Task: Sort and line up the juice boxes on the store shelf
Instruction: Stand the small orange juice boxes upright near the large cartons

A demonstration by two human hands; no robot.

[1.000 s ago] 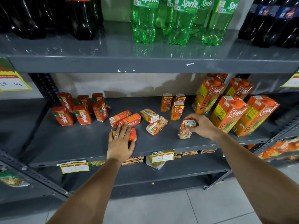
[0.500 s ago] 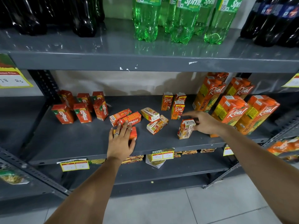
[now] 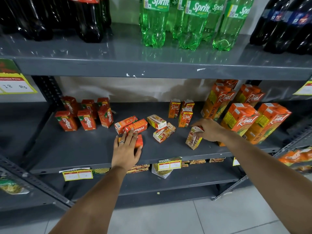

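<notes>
On the grey middle shelf (image 3: 84, 149), several small red Maaza boxes (image 3: 87, 119) stand upright at the left. Two Maaza boxes (image 3: 133, 125) lie flat mid-shelf, and my left hand (image 3: 125, 147) rests on a third flat orange box (image 3: 139, 141), thumb curled at its side. Two small Real boxes (image 3: 161, 128) lie flat beside them. Three small Real boxes (image 3: 184, 114) stand near the back. My right hand (image 3: 210, 130) grips the top of a tilted small Real box (image 3: 193, 139), index finger pointing left.
Tall Real pineapple cartons (image 3: 239, 119) stand at the right of the shelf, close to my right wrist. Green Sprite bottles (image 3: 190, 22) and dark cola bottles (image 3: 87, 17) fill the shelf above. Price tags (image 3: 169, 164) hang on the shelf's front edge. Noodle packs lie on the shelf below.
My right hand has tipped the small Real box and slid it slightly rightward, its fingers shifting over the top. My left hand has stayed on the flat orange box.
</notes>
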